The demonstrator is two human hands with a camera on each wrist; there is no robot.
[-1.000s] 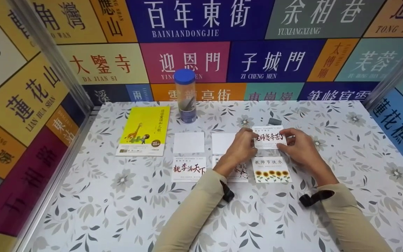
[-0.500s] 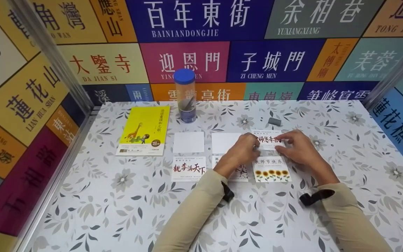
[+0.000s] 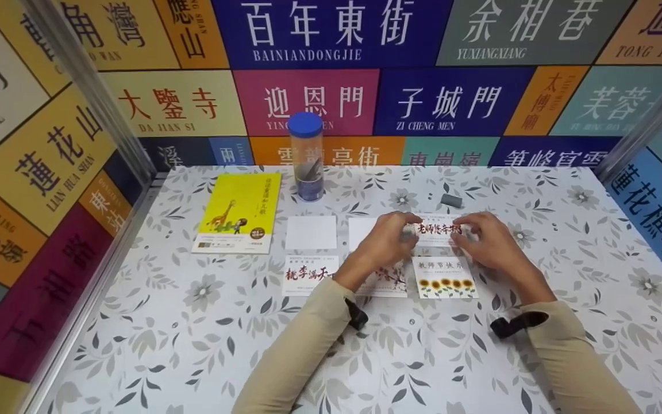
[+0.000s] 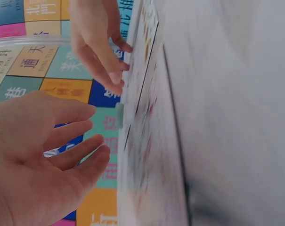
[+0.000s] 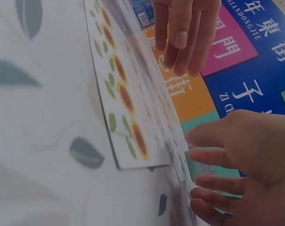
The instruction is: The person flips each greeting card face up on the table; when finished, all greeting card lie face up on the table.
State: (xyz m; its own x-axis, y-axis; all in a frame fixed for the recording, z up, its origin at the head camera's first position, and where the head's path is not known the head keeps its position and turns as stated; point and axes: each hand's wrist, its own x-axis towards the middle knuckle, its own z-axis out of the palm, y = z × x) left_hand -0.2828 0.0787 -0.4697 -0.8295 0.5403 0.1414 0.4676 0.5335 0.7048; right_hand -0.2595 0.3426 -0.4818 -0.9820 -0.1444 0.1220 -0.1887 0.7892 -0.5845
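A white card with red brush lettering (image 3: 439,229) lies on the table in the back row, between both hands. My left hand (image 3: 389,237) hovers at its left edge, fingers relaxed and spread apart in the left wrist view. My right hand (image 3: 487,237) is at the card's right edge, thumb and fingertips overlapping it in the head view; its fingers are loosely extended. A sunflower card (image 3: 446,278) lies just in front. A blossom card (image 3: 393,280) is partly hidden by my left wrist, as is a blank white card (image 3: 360,227) behind it.
Farther left lie another blank card (image 3: 311,232) and a red-lettered card (image 3: 309,276). A yellow book (image 3: 239,210) and a clear tube with a blue lid (image 3: 306,156) are at the back left. A small grey cylinder (image 3: 451,200) sits behind the lettered card.
The lettered card has come down from between the hands and lies flatter, nearer the sunflower card. My left hand has shifted slightly left, off the card's edge.
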